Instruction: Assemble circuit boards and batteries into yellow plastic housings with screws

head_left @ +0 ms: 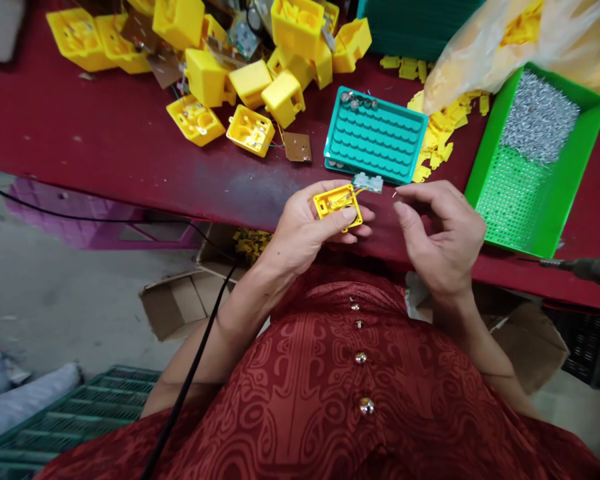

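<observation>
My left hand (305, 227) holds a small yellow plastic housing (337, 200), its open side up and the thumb resting across it. Wires run from the housing to a small circuit board (368, 183) with pale parts, which sticks out past my left fingertips. To the right, my right hand (440, 230) is closed in a pinch, apart from the housing. A tiny silvery screw (394, 195) shows at the tips of its thumb and index finger. A teal tray (375, 143) with ridged rows lies just beyond both hands, a few round metal cells in its far corner.
A green bin (517, 200) of small metal screws (540, 117) stands at the right, with a screwdriver tip (560, 265) near its front. Yellow housings (250, 130) with wired boards crowd the back left. Flat yellow pieces (443, 127) lie by a plastic bag (460, 60). A black cable (195, 367) hangs at left.
</observation>
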Demonstrator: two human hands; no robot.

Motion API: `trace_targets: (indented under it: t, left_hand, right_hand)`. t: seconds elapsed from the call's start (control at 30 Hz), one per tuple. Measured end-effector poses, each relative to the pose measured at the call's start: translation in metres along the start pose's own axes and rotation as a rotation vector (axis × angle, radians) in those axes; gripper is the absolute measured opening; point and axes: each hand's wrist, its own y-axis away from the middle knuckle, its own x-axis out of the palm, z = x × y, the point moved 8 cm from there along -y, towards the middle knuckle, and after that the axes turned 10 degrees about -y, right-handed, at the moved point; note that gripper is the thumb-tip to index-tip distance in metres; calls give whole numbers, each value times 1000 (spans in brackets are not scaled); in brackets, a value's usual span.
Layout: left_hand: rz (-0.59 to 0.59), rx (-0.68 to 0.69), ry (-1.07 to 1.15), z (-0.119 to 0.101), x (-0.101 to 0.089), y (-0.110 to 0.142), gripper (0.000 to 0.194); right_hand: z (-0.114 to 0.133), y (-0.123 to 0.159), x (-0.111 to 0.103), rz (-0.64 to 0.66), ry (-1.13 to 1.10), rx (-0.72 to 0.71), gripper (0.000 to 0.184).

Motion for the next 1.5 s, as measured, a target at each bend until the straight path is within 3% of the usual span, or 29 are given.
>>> trace_targets:
  t: [0.1,0.2,0.3,0.5,0.63,0.9,1.1,1.23,1.4,1.5]
  left_hand:
    - [25,1,0,-1,-1,3,55]
    - [135,-16,-11,-2,5,7,51]
    - [199,-40,8,0,9,9,45]
    - [75,-71,88,9,-5,6,41]
    - [-8,-38,176,9,-15,4,46]
    - [-59,58,201,8,-27,2,45]
    - [-100,63,71,10,-29,2,44]
    - [-86,83,77,9,-29,-2,43]
    - [106,-18,278,16,-21,-1,52]
    - [168,-68,408,17,-22,2,50]
  right_hand:
    - [-30,-3,10,6,-302,207,20]
    - [-56,-5,41,215,-683,531,49]
    - [-56,-11,54,333,-850,680,56]
    - [-34,-25,41,293,-763,575,43]
    - [-33,-22,45,290,-729,555,49]
    - [-49,-8,72,359,-860,781,49]
    - [-56,-6,73,326,-913,877,46]
    - [-45,-13,70,293,-857,713,45]
    - [-7,-16,57,156,-536,260,23]
    - [20,-10,55,169,-314,-49,9]
